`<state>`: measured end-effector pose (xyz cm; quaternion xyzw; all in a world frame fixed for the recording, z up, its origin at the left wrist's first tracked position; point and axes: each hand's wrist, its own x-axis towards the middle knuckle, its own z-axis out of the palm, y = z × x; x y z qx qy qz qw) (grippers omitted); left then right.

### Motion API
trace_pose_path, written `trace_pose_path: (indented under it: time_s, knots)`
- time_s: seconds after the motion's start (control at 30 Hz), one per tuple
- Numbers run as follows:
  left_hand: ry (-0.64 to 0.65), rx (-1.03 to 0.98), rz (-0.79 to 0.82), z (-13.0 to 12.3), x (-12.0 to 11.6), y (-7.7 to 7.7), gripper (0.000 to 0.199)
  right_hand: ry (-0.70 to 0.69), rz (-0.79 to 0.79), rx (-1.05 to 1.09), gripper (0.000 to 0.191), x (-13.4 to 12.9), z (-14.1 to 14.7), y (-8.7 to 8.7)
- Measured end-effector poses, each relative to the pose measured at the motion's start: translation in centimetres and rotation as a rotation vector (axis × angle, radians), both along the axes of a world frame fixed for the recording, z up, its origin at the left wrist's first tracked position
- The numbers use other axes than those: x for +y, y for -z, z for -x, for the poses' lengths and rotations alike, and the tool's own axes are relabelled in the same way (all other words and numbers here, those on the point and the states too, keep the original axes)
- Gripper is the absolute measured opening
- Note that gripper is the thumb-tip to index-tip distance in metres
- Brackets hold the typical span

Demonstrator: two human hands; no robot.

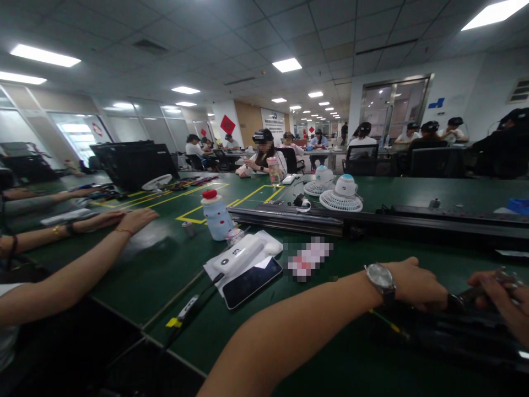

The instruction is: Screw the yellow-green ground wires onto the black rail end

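Observation:
My left hand (417, 286), with a silver watch (379, 278) on its wrist, is closed with the fingers curled down at the right side of the table. A dark, slim object (460, 300) runs from it toward my right hand (502, 300). That hand is bent at the frame's right edge, its fingers closed around something partly hidden. Small shiny metal parts (506, 273) stick up by its fingertips. Below both hands lies a dark shape (463, 336), too dim to name. A thin green-and-yellow wire (388, 322) is beside it.
On the green table (173, 298) are a phone (253, 282), a white device (239, 256) with a cable, a strawberry-topped bottle (217, 216), metal profiles (289, 218) and two white fans (341, 194). A co-worker's hands (138, 220) rest at left; other people sit farther back.

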<state>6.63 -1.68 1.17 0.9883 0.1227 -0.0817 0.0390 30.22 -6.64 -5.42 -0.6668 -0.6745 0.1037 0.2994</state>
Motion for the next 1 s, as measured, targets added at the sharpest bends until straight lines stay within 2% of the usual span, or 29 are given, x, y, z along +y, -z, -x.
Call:
trace_pose_path:
  time_s: [0.3,0.5,0.83,1.0]
  knots:
    - [-0.013,0.036,-0.014,0.5,-0.9,-0.9,0.018,-0.036,-0.078,-0.047,0.054,0.1,0.1,0.0]
    - [-0.01,0.022,-0.036,0.6,-0.8,-0.7,0.015,-0.019,-0.054,-0.052,0.058,0.1,0.3,0.0]
    - [-0.024,0.087,-0.006,0.6,-1.2,-2.4,0.013,-0.079,-0.095,-0.055,0.051,-0.2,0.9,-0.6]
    - [0.0,0.073,-0.063,1.4,-0.7,-2.4,0.012,-0.105,-0.121,-0.065,0.05,-0.6,1.7,-1.6]
